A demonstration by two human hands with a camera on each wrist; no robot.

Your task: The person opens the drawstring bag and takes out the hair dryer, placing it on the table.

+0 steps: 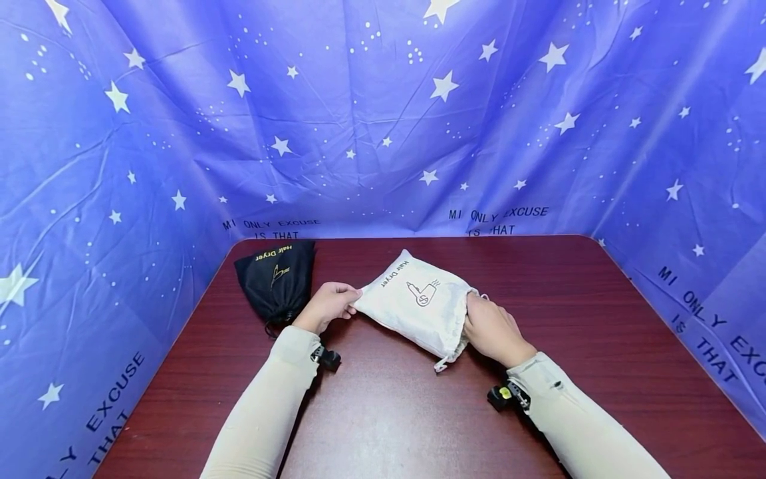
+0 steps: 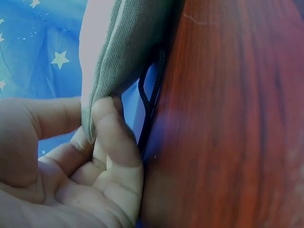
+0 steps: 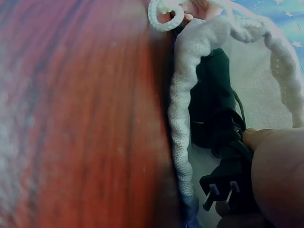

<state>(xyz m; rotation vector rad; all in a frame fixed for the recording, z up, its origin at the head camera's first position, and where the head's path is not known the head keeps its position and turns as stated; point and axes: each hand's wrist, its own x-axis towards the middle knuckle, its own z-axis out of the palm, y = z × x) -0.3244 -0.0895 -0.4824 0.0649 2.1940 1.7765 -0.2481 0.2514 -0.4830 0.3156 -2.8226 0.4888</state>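
A white drawstring bag (image 1: 413,299) printed "Hair Dryer" lies on the table, its mouth facing right. With thumb and fingers, my left hand (image 1: 332,306) pinches the bag's left corner (image 2: 102,90). My right hand (image 1: 493,329) reaches into the gathered mouth (image 3: 180,118). Inside the bag, the right wrist view shows a black hair dryer (image 3: 211,90), its body mostly covered, with a bundled cord and a two-pin plug (image 3: 223,183). The right thumb lies along the cord and fingers show under the plug, gripping them; the other fingertips are hidden.
A black drawstring bag (image 1: 276,276), also printed "Hair Dryer", lies at the table's back left, just beyond the left hand. White drawstring (image 1: 441,364) hangs from the white bag's near corner. Star-patterned blue cloth (image 1: 383,120) walls the dark red table (image 1: 383,412) behind and at both sides.
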